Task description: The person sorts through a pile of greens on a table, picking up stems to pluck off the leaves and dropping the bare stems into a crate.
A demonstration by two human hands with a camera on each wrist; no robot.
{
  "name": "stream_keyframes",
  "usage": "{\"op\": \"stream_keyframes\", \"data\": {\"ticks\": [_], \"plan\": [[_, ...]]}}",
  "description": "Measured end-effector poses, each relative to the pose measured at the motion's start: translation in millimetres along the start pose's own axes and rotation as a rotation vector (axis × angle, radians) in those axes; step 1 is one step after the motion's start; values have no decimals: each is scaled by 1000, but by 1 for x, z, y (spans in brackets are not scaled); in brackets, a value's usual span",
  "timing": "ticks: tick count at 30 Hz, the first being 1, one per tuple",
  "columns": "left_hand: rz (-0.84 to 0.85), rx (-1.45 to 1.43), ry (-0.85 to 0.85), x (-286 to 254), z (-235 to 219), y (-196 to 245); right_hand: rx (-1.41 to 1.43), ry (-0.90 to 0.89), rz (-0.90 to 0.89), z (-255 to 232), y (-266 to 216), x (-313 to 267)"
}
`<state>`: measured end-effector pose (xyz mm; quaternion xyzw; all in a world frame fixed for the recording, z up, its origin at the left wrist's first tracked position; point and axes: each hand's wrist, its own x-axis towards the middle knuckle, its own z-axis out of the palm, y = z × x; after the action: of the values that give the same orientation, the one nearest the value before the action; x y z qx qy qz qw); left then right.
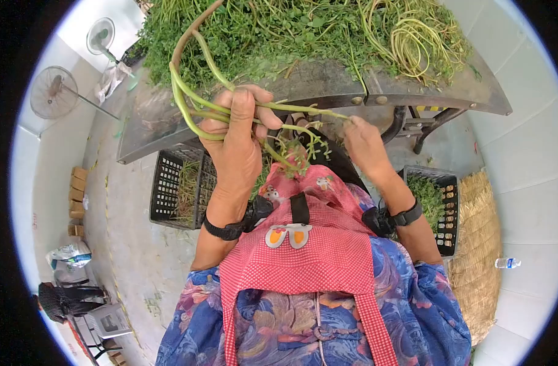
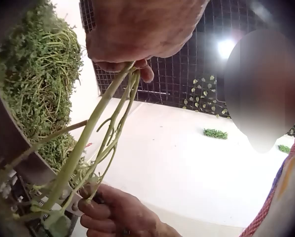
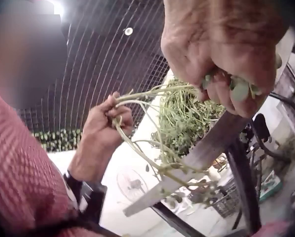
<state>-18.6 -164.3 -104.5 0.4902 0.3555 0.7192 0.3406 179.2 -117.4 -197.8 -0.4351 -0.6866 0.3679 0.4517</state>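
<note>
My left hand grips a bunch of thick, fleshy green stems in front of my chest, the thumb pressed across them. The longest stem arches up and back over the heap of greens; small leafy shoots hang below my fingers. To the right, my right hand pinches the far end of one stem, which stretches between both hands. In the right wrist view, small rounded leaves poke out from the curled fingers of that hand. The left wrist view shows the stems running from one hand toward the other.
A big heap of leafy greens covers the metal-edged table ahead. Black crates stand below, a left crate with stalks and a right crate with greens. A straw mat, water bottle and fan are further out.
</note>
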Motion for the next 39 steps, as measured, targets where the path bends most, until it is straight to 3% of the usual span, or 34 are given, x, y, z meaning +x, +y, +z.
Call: {"op": "stream_keyframes", "data": {"ticks": [1,2,4,6,8,10,11,12,13,14,16,17,19,20,23,25,27,28,30,31,33,34,37,39], "plan": [[-4,0,4,-1,-2,-1,154,7,145,0,1,0],[-18,-53,-10,-1,-5,-3,154,4,146,-2,-12,-1],[-20,-104,-24,8,-15,-1,788,74,605,-7,-41,-3],[-129,-581,106,22,-35,6,1214,128,524,-29,-25,-8],[-84,-554,148,42,-64,17,1145,300,455,-61,-25,-7],[-50,-516,177,46,-75,19,990,150,324,-87,-15,2],[-155,-493,162,42,-75,17,989,149,324,-92,-10,10],[-256,-471,147,40,-75,14,422,210,173,-95,-5,23],[-255,-475,148,38,-73,10,-147,256,20,-97,-1,35],[-288,-442,130,35,-69,5,-153,253,18,-96,-2,47],[-343,-389,136,33,-63,0,-459,66,-228,-92,-7,72],[-341,-395,139,32,-61,-1,-464,64,-231,-91,-2,84],[-360,-328,164,31,-58,-1,-1113,-105,-351,-84,6,106],[-376,-309,166,31,-57,-2,-1227,-223,-367,-82,3,113],[-382,-330,119,30,-60,-13,-1396,-330,-341,-74,9,135],[-403,-338,117,29,-61,-19,-1392,-298,-360,-72,13,147],[-433,-323,198,28,-57,-23,-1133,-151,-579,-72,19,158],[-412,-314,162,28,-60,-27,-1134,-152,-581,-71,10,161],[-404,-279,153,30,-58,-31,-787,-79,-501,-69,-17,163],[-398,-242,143,30,-58,-33,-783,-86,-499,-69,-18,168],[-352,-242,130,31,-55,-38,-701,-84,-220,-72,-16,180],[-380,-252,126,31,-53,-37,-666,-161,-349,-70,-15,178],[-443,-256,175,33,-45,-38,-769,-123,-418,-49,-12,164],[-443,-133,133,31,-44,-45,-728,-145,-472,-34,-36,158]]}}
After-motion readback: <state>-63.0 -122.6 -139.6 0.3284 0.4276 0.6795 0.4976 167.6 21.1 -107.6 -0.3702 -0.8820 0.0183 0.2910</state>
